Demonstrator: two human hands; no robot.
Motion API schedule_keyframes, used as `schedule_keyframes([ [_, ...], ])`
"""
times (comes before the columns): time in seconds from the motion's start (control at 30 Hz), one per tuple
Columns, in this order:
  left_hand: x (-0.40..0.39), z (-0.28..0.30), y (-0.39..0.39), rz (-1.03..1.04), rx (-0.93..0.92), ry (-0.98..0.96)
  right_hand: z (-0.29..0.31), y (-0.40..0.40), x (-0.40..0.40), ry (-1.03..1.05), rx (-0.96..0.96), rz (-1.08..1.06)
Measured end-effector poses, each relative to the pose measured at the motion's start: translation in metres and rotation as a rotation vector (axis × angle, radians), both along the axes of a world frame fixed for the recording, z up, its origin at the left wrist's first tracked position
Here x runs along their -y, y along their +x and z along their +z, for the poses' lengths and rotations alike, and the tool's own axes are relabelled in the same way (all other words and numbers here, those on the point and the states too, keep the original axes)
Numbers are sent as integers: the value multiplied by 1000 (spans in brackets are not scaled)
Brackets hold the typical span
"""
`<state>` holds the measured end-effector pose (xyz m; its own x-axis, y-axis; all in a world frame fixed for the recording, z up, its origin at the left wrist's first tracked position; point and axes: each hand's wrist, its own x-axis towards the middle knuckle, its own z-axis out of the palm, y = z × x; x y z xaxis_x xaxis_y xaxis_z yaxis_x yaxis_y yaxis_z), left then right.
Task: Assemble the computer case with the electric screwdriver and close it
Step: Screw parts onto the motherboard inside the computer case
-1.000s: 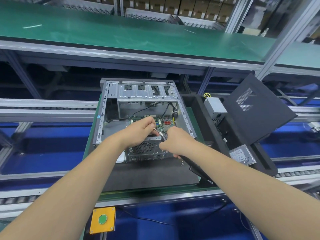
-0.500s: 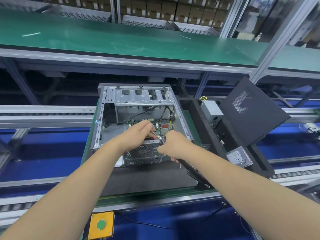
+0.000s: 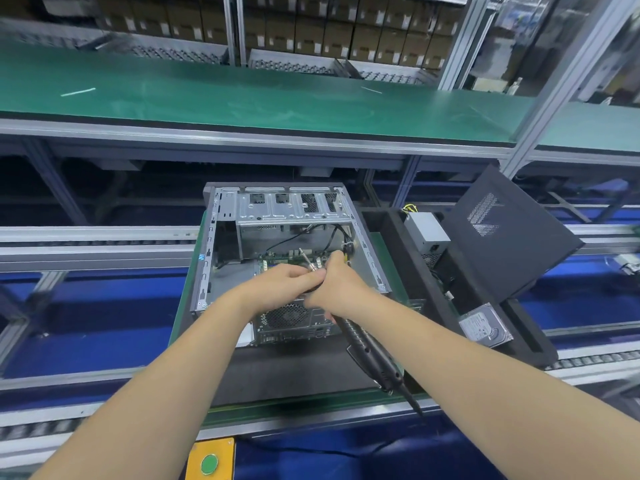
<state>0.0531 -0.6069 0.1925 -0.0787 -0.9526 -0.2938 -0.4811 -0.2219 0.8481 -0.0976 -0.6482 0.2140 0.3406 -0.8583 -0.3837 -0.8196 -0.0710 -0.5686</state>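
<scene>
An open computer case (image 3: 207,258) lies on its side on the green pallet, its motherboard (image 3: 277,263) and metal drive cage (image 3: 291,206) exposed. My right hand (image 3: 341,289) grips a black electric screwdriver (image 3: 372,355), its body trailing back toward me and its silver bit (image 3: 306,259) pointing up and away over the board. My left hand (image 3: 287,284) pinches the screwdriver's front end just behind the bit. Both hands meet over the case interior. The black side panel (image 3: 502,233) leans upright to the right of the case.
A black foam tray (image 3: 388,233) right of the case holds a grey power supply (image 3: 426,232) and a hard drive (image 3: 485,329). A yellow box with a green button (image 3: 209,462) sits at the front edge. Roller conveyor rails run left and right; a green shelf spans above.
The screwdriver's bit has swung from pointing down at the board to pointing up and away. Both hands shifted slightly up over the case. My view tilted a little.
</scene>
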Motion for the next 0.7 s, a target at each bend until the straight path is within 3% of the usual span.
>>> schedule_keyframes([
  [0.13, 0, -2, 1, 21, 29, -35, -6, 3, 2, 35, 32, -6],
  [0.27, 4, -5, 0, 79, 18, -34, -11, -3, -4, 41, 191, -14],
  [0.7, 7, -8, -1, 101, -1, -6, -45, -31, -57, 92, 347, -136],
])
